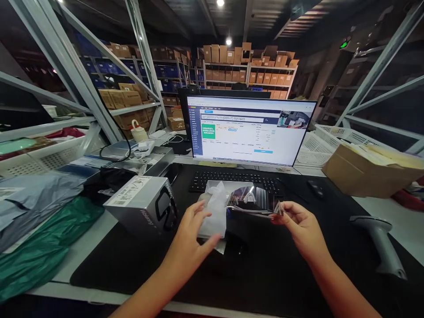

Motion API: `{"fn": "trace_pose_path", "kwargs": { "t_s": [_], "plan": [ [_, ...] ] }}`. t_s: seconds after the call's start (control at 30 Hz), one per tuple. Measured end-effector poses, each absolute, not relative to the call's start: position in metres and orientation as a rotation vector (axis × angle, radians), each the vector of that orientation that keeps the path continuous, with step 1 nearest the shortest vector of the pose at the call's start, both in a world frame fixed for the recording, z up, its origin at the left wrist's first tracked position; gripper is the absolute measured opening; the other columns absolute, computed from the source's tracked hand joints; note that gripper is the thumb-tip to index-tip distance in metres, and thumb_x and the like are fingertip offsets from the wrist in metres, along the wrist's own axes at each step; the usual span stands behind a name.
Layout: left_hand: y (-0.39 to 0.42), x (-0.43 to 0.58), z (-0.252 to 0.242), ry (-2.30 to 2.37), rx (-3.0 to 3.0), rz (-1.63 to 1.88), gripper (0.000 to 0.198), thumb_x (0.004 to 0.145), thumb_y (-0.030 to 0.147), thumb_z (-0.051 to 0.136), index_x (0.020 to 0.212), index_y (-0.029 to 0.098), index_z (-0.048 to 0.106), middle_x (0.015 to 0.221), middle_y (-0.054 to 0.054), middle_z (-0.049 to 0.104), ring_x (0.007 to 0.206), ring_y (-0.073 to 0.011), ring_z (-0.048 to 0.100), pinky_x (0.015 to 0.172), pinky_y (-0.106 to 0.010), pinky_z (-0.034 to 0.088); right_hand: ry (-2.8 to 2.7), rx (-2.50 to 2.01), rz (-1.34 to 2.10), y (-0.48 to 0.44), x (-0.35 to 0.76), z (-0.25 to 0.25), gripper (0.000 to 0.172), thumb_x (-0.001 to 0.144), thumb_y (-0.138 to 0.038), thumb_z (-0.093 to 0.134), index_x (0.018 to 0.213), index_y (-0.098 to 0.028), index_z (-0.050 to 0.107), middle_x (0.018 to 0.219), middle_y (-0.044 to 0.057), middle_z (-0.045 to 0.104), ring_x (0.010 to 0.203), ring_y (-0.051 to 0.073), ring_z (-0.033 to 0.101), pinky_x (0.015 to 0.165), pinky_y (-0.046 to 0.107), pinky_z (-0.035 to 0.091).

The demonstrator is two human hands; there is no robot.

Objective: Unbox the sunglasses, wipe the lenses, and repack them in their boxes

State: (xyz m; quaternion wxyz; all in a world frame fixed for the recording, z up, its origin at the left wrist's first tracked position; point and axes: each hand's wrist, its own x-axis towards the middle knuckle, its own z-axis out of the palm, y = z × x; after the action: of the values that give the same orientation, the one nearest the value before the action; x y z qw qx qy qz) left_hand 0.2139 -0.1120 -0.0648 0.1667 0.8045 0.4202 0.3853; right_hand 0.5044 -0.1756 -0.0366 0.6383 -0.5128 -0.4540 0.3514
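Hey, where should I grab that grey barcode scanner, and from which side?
Probably by the barcode scanner's handle, from the near side: it slants toward you, uncovered, with the scanner head beyond. Your nearer right hand pinches a dark glossy piece.

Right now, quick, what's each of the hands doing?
Left hand: open, by the white wrapping; can't tell if touching.
Right hand: closed, pinching the shiny dark curved piece at one end.

Left hand empty, fingers spread, thumb apart. Right hand pinching, thumb against fingers. Bare forearms angled inward.
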Motion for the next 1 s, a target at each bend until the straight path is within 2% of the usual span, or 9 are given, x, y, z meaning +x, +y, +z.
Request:
{"fn": "trace_pose_path", "kwargs": {
  "t_s": [0.07, 0.2, 0.37, 0.53, 0.7, 0.77, 0.87, 1.0],
  "plan": [
    [-0.123, 0.206, -0.068, 1.151, 2.306, 1.12, 0.043, 0.082, 0.027, 0.07, 0.122, 0.026, 0.057, 0.146, -0.011, 0.044, 0.131, -0.0312, 0.053, 0.105, -0.05, 0.053, -1.05, -1.181, 0.794, -0.173, 0.501, -0.036, 0.033, 0.076, -0.048, 0.083, 0.086, -0.018, 0.074, 0.077, 0.005, 0.074, 0.07, 0.017, 0.071, 0.068, 0.024, 0.062],
    [-0.126, 0.201, -0.076, 1.069, 2.282, 1.235, 0.025, 0.087, 0.017, 0.061, 0.111, 0.025, 0.064, 0.138, -0.011, 0.052, 0.122, -0.025, 0.062, 0.098, -0.042, 0.059, -1.056, -1.176, 0.779, -0.167, 0.493, -0.033, 0.032, 0.077, -0.047, 0.083, 0.087, -0.018, 0.074, 0.079, 0.005, 0.075, 0.071, 0.017, 0.072, 0.07, 0.024, 0.062],
    [-0.119, 0.209, -0.082, 1.002, 2.259, 1.31, 0.018, 0.089, 0.015, 0.062, 0.105, 0.021, 0.066, 0.125, -0.01, 0.061, 0.11, -0.0212, 0.067, 0.085, -0.031, 0.064, -1.101, -1.178, 0.822, -0.161, 0.484, -0.032, 0.032, 0.078, -0.049, 0.082, 0.087, -0.019, 0.073, 0.081, 0.005, 0.076, 0.076, 0.018, 0.073, 0.071, 0.025, 0.061],
    [-0.12, 0.219, -0.08, 1.048, 2.442, 1.411, 0.014, 0.092, 0.01, 0.055, 0.093, 0.02, 0.065, 0.105, -0.007, 0.07, 0.098, -0.0202, 0.07, 0.086, -0.034, 0.06, -1.085, -1.229, 0.866, -0.164, 0.487, -0.037, 0.033, 0.075, -0.049, 0.084, 0.085, -0.019, 0.073, 0.08, 0.005, 0.075, 0.075, 0.019, 0.073, 0.071, 0.025, 0.061],
    [-0.122, 0.228, -0.072, 1.029, 2.44, 1.371, 0.014, 0.092, 0.01, 0.055, 0.086, 0.019, 0.063, 0.097, -0.006, 0.071, 0.09, -0.0191, 0.071, 0.08, -0.032, 0.059, -0.954, -1.186, 0.667, -0.19, 0.511, -0.047, 0.03, 0.072, -0.044, 0.087, 0.089, -0.021, 0.077, 0.084, 0.006, 0.076, 0.073, 0.019, 0.072, 0.069, 0.026, 0.061],
    [-0.122, 0.232, -0.067, 1.009, 2.394, 1.344, 0.014, 0.092, 0.011, 0.055, 0.084, 0.02, 0.062, 0.094, -0.004, 0.071, 0.086, -0.0178, 0.07, 0.076, -0.03, 0.059, -0.902, -1.181, 0.603, -0.21, 0.521, -0.057, 0.028, 0.07, -0.042, 0.089, 0.087, -0.023, 0.077, 0.081, 0.005, 0.076, 0.068, 0.018, 0.071, 0.064, 0.024, 0.06],
    [-0.121, 0.24, -0.061, 0.969, 2.268, 1.34, 0.016, 0.091, 0.011, 0.054, 0.081, 0.02, 0.063, 0.094, -0.005, 0.07, 0.084, -0.0158, 0.069, 0.07, -0.024, 0.059, -0.853, -1.263, 0.542, -0.242, 0.525, -0.075, 0.027, 0.067, -0.038, 0.091, 0.086, -0.024, 0.078, 0.083, 0.006, 0.078, 0.061, 0.018, 0.069, 0.055, 0.022, 0.057],
    [-0.122, 0.252, -0.06, 0.916, 2.167, 1.329, 0.016, 0.09, 0.011, 0.054, 0.079, 0.02, 0.063, 0.101, -0.006, 0.07, 0.086, -0.015, 0.07, 0.067, -0.021, 0.059, -0.849, -1.334, 0.487, -0.265, 0.511, -0.091, 0.021, 0.07, -0.04, 0.088, 0.084, -0.026, 0.08, 0.096, 0.009, 0.079, 0.07, 0.025, 0.074, 0.056, 0.028, 0.061]
  ]
}}
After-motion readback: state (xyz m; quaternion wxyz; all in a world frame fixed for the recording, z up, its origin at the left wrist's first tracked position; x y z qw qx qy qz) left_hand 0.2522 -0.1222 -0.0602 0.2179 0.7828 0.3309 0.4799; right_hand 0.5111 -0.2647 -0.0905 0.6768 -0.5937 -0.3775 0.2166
